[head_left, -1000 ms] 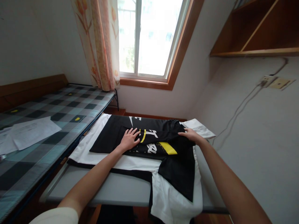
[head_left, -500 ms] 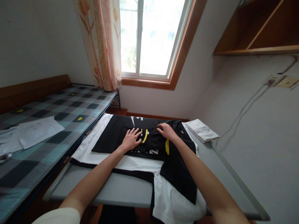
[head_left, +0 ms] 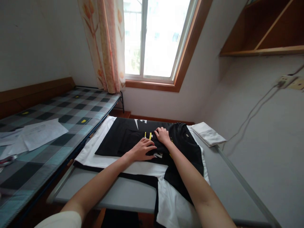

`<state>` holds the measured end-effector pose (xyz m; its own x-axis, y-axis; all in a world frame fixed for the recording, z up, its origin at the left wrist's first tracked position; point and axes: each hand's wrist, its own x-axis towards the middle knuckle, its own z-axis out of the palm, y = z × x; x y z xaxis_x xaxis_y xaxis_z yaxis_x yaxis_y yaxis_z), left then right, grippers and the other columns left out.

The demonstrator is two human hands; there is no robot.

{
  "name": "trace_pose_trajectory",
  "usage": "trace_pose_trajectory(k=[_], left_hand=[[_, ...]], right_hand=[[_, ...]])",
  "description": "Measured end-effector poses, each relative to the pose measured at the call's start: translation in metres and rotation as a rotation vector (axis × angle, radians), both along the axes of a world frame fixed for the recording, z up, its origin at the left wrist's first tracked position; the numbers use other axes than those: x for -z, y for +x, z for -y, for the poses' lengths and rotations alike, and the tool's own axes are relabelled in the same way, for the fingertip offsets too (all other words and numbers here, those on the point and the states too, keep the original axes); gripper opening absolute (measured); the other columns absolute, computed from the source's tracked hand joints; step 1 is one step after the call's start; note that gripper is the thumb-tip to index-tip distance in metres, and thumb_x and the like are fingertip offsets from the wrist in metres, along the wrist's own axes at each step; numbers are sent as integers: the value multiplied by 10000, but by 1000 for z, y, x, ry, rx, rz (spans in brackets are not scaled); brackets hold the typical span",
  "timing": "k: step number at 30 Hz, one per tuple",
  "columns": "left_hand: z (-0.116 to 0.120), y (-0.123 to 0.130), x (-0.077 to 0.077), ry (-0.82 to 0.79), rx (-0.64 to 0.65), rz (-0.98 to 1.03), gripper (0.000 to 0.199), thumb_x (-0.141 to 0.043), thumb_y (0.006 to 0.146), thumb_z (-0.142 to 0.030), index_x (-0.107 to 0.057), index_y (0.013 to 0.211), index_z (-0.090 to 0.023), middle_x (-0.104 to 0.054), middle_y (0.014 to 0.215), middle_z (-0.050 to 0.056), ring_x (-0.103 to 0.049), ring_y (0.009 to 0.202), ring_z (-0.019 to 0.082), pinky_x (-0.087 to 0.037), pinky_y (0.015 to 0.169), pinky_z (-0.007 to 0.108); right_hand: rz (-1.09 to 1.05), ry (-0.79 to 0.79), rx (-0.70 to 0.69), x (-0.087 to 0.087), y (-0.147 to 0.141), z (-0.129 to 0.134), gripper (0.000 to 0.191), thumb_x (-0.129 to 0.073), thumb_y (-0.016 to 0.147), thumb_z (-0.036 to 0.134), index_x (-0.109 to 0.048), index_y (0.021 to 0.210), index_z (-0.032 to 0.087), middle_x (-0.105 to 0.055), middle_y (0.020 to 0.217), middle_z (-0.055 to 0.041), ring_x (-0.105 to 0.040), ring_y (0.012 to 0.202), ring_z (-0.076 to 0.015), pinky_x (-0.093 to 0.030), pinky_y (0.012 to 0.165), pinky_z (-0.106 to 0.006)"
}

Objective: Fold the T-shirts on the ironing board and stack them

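Note:
A small folded black garment (head_left: 133, 139) with yellow stripes lies on a black T-shirt (head_left: 106, 144) with white lettering. My left hand (head_left: 143, 149) rests on the near side of the folded garment, its fingers apart. Just beyond it to the right, my right hand (head_left: 162, 135) lies on the same garment with the fingers spread and slightly bent. Both hands cover part of the yellow and white print. Under the black T-shirt is a white shirt (head_left: 90, 156), whose sleeve hangs over the front edge of the grey table (head_left: 133, 191).
A folded white cloth (head_left: 207, 134) lies at the table's right side. A bed with a checked mattress (head_left: 47, 110) stands on the left, with papers (head_left: 45, 134) on it. A window is ahead; a wooden shelf (head_left: 273, 34) and a power cable (head_left: 253, 109) are on the right.
My left hand has moved right and nearer to me across the folded garment. My right hand has shifted slightly left and settled on the cloth, covering more of the right yellow patch.

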<state>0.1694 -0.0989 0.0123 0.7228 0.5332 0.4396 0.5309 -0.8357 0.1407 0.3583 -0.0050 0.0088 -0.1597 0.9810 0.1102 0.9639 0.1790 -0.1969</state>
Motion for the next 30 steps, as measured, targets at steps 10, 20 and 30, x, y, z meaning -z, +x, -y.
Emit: trace_pose_trajectory(k=[10,20,30], left_hand=[[-4,3,4,108,1,-124,181,-523,851,-157,-672,942,-204,-612,897,41,-564,838,165,-422,819,316],[2,-6,-6,43,-255,5,232,-443,889,-250,-592,721,-193,-607,760,30,-575,707,149,-407,704,288],[-8,-6,2,-303,-784,-84,305,-535,862,-486,-609,922,-196,-683,919,86,-658,863,239,-434,705,296]], right_hand=[[-167,186,-40,-5,-5,1,268,-327,997,310,-571,1010,201,-654,1039,-84,-565,990,-221,-289,915,-359],[-105,83,-142,5,-29,1,215,-399,983,317,-576,1036,205,-648,1071,-76,-579,986,-216,-343,837,-319],[-182,197,-87,1,-9,10,305,-426,963,370,-601,1164,222,-633,1097,-88,-551,1022,-236,-344,891,-351]])
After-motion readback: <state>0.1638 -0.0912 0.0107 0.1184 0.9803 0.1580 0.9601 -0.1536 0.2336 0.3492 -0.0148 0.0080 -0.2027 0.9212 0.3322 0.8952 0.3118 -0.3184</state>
